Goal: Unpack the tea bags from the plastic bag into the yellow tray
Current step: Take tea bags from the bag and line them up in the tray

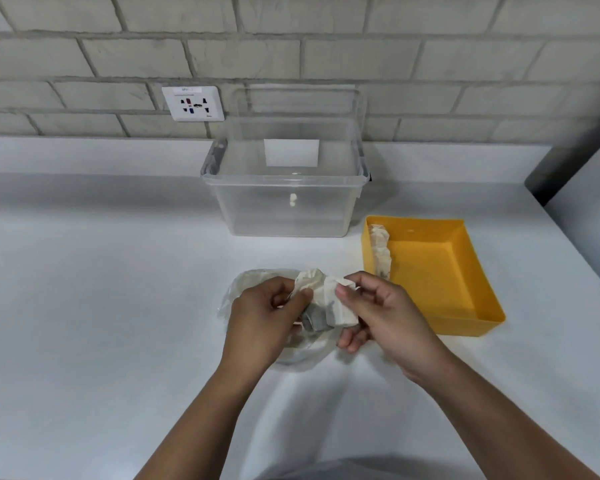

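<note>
Furthest left, a white wall socket (193,103) sits in the pale brick wall. It carries a small label strip along its top, but the print is too small to read. Next to it on the white desk (84,271) stands a clear plastic box (284,202), open on top. A white rectangular label on its far wall shows no legible writing.

Nearer the person, a crumpled plastic bag (238,289) lies on the desk under the left hand (264,323). The fingers (302,296) of that hand are curled and pinch the left end of a clump of tea bags (317,296), which is lifted just above the bag's mouth. The clump spans the gap between the two hands. Its pale crumpled upper part runs left to right, and a greyer piece hangs beneath it.

The right hand (388,323) pinches the clump's right end between thumb and forefinger. There one flat, pale tea bag has its long axis running from far to near, tilted slightly rightward at the near end. No print can be made out on any of the bags.

Just right of the hands lies the yellow tray (440,271), its long axis running away from the person. Stored tea bags (380,251) stand in a row against its left wall, lined up along that same axis.
</note>
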`<action>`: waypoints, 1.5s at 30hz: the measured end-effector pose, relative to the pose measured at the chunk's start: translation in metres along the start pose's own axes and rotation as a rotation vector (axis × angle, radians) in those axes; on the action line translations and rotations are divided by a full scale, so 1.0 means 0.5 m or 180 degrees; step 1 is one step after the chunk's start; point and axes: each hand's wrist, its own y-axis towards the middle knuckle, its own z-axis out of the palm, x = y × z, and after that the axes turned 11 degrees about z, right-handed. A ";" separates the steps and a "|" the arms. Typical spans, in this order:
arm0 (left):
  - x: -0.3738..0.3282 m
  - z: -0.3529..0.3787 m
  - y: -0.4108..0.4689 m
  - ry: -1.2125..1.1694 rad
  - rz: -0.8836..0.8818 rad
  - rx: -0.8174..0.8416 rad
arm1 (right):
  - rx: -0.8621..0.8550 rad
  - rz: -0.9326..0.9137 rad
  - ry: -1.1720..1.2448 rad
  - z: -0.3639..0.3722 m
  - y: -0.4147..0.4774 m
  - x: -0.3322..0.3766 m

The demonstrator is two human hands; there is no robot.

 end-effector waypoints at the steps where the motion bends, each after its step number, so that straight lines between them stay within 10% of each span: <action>1: -0.004 0.008 0.001 0.0012 0.0034 0.0070 | -0.0245 -0.0214 -0.0343 -0.013 0.002 0.001; 7: -0.010 0.054 0.038 0.0207 0.0301 0.0158 | -0.1598 -0.0892 -0.1707 -0.174 0.046 0.037; 17: -0.002 0.111 0.071 0.0224 0.0067 0.0301 | -0.0361 0.0377 -0.2121 -0.235 0.152 0.008; 22: -0.002 0.117 0.082 -0.0056 -0.0128 0.0320 | -0.0807 0.0086 -0.2651 -0.223 0.209 0.005; 37: -0.005 0.129 0.097 -0.0756 -0.0652 0.0234 | -0.1741 -0.0600 -0.2190 -0.204 0.164 0.022; 45: -0.022 0.143 0.088 -0.1054 -0.0720 0.0397 | -0.0736 -0.0448 -0.0882 -0.146 0.064 -0.004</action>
